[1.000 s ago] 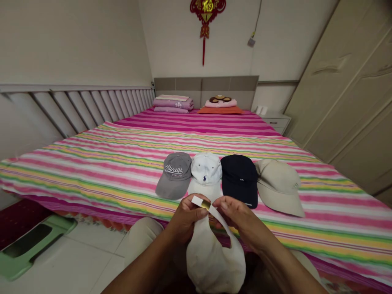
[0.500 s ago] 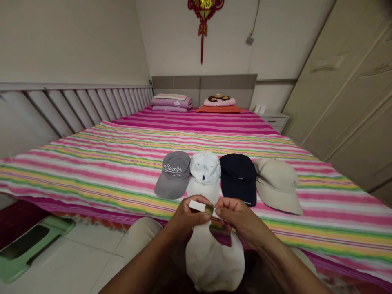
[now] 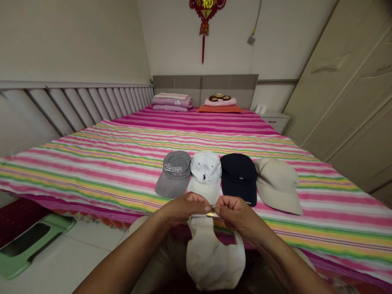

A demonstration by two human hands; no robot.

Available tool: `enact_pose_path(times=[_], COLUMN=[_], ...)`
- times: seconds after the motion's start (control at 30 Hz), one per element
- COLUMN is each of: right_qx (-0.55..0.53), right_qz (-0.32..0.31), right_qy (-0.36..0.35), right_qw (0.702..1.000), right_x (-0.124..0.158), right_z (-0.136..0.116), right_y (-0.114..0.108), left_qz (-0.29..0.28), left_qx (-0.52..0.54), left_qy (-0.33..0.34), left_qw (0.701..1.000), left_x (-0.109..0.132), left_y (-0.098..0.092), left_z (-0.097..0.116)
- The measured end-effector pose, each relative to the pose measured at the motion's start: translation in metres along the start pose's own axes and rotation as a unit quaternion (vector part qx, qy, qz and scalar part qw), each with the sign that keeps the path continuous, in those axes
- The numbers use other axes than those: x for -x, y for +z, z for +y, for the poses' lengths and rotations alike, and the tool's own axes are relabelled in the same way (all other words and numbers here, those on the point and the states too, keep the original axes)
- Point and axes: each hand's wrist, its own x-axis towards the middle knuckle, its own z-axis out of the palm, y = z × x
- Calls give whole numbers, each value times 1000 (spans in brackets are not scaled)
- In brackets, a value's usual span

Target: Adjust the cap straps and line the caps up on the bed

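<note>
Close to my lap hangs a cream-white cap [image 3: 214,263], its back opening turned up toward me. My left hand [image 3: 190,206] pinches the cap's back strap beside a small gold-coloured buckle [image 3: 211,213]. On the buckle's other side my right hand [image 3: 233,210] grips the strap, thumb against bent fingers. The fingertips partly cover both buckle and strap. Just beyond my hands lie a grey cap [image 3: 173,173] with white lettering, a pale cap [image 3: 206,169] with a small dark emblem, a navy cap [image 3: 239,175] and a beige cap [image 3: 278,183], side by side.
The caps rest on a bed with a striped sheet [image 3: 101,163]. Folded bedding [image 3: 172,102] and an orange pillow [image 3: 219,109] sit by the headboard. A metal rail [image 3: 98,106] runs along the left. A green stool [image 3: 36,245] stands on the floor, lower left.
The strap's loose white end and the buckle, plainly visible before, are now mostly behind my fingers. My left hand has turned and its fingers have closed in toward the buckle.
</note>
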Motion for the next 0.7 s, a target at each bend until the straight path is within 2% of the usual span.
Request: enact_pose_path(times=[0.3,0.37,0.5,0.6,0.7], right_qx=[-37,-69,-159,-192,-224], right_qz=[-8,-43,-160,-190,-224], right_qy=[7,18,51,63,63], right_qw=[999,997,973,961,946], right_x=[-5,-9,-22,-27,-27], right_z=[-4,0,16,29,35], right_y=[-3,-11,-34,-43,-41], left_qz=[14,4,-8,5,10], left_qx=[44,67,150,198,224], left_qy=[-2,-1,33,40,40], left_qw=[999,998,988,979,974], left_x=[-1,-1,-1,-2,-3], left_y=[1,-2,-14,-26,-35], left_z=[-5,-3,4,7,4])
